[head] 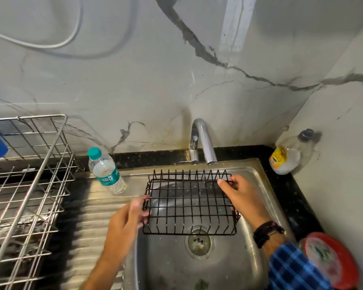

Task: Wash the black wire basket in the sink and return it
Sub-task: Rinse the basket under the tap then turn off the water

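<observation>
The black wire basket (190, 203) hangs over the steel sink (258, 185), just below the chrome tap (203, 141). A thin stream of water falls from the spout onto the basket's far right part. My left hand (128, 222) grips the basket's left side wires. Its right edge is held by my right hand (242, 195), thumb at the far corner. The sink drain (198, 243) shows under the basket's near edge.
A plastic water bottle (106, 171) with a teal cap stands on the ribbed drainboard (92, 237). A silver wire dish rack (27, 185) fills the left. A soap bottle (285, 156) sits in the back right corner; a red lidded tub (331, 260) is at the right.
</observation>
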{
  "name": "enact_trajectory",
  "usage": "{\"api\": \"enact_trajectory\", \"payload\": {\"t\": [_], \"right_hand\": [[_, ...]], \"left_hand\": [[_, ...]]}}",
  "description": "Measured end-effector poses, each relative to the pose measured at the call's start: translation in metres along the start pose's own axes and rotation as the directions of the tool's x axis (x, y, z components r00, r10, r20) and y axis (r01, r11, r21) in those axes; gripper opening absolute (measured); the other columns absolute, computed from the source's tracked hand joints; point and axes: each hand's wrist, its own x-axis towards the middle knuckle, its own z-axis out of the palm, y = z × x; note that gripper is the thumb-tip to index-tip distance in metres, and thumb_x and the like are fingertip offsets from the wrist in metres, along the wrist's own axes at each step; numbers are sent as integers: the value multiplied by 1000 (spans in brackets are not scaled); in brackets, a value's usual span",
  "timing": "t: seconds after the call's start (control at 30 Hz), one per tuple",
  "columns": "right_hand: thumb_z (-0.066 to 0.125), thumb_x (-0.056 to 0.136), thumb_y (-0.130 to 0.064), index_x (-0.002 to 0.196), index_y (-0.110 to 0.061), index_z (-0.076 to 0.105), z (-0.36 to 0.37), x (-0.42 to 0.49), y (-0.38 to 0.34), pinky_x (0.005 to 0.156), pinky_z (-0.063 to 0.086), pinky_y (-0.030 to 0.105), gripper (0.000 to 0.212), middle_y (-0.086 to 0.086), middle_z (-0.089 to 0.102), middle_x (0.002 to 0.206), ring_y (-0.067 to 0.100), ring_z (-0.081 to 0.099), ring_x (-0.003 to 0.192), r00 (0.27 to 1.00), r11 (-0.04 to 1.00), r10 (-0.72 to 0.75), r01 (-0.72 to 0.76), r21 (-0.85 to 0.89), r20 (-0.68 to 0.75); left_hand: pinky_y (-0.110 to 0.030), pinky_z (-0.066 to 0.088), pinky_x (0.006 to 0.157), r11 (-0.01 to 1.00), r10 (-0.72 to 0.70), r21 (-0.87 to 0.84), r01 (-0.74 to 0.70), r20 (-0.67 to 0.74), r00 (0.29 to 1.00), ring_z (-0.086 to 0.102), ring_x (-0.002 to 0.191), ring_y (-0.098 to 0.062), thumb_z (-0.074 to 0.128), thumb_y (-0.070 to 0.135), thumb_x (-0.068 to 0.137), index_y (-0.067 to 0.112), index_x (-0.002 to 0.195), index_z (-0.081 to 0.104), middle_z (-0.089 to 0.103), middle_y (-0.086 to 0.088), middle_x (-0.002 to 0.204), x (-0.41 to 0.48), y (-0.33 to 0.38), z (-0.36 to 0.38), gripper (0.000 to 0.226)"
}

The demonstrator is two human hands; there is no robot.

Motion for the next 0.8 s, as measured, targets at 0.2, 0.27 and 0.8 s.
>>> {"api": "enact_trajectory", "payload": {"t": [0.2,0.27,0.8], "right_hand": [[40,94,-62,114,-30,54,22,-7,-6,67,59,29,40,-6,61,103,9,62,87,945,843,-283,163,-512,-167],[48,93,-58,114,-26,56,26,-9,-7,80,58,39,39,4,47,123,20,51,108,936,793,-279,99,-602,-213],[31,88,-71,127,-38,49,46,-6,-19,105,44,54,55,-8,50,134,15,55,118,976,979,-102,65,-191,-191]], "left_hand": [[-50,57,83,928,-372,-14,372,29,928,68,95,-25,36,64,96,36,126,34,57,8,115,27,16,32,40],[-41,51,80,902,-432,70,427,86,898,64,96,-18,40,67,94,41,136,30,54,7,125,30,18,37,50],[-30,47,56,970,243,10,-243,-39,969,50,58,-11,35,72,92,1,78,56,50,-2,61,38,29,66,75]]}}
